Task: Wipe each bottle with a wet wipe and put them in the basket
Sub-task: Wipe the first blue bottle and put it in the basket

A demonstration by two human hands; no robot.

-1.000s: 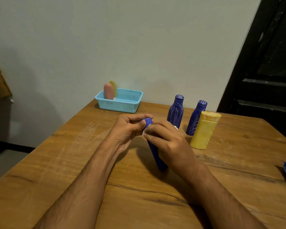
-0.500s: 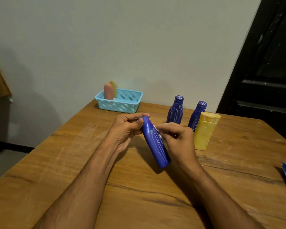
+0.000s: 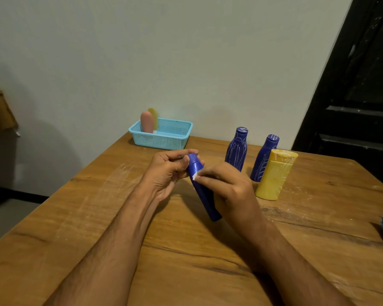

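Blue bottle sits tilted at frame center, cap pinched by left hand, right hand curled round the body w/ a wet wipe pressed on it. Prob best to keep cap grip firm, turn bottle btwn strokes so every side gets wiped, then into basket at upper center

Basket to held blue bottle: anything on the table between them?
Head view: bare wood table between basket and held blue bottle; only the left hand intrudes.
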